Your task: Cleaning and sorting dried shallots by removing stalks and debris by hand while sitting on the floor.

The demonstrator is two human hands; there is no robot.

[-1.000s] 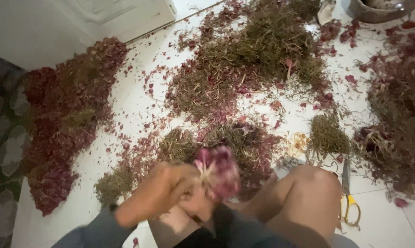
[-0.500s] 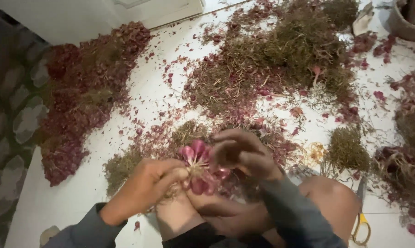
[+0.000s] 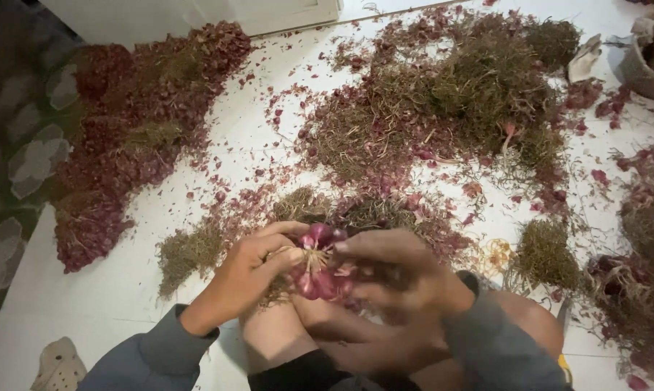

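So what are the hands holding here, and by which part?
Both hands, left and right, hold a cluster of small red shallots between them; the left grips the rooty end, the right covers the bulbs' other side.

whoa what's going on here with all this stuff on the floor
A person sitting on a white floor holds a small bunch of red shallots between both hands. The left hand cups the bunch from the side, and the right hand closes over it from the other side. Around them lie heaps of dry roots and stalks, a long pile of reddish skins on the left, and a pot at the far right.
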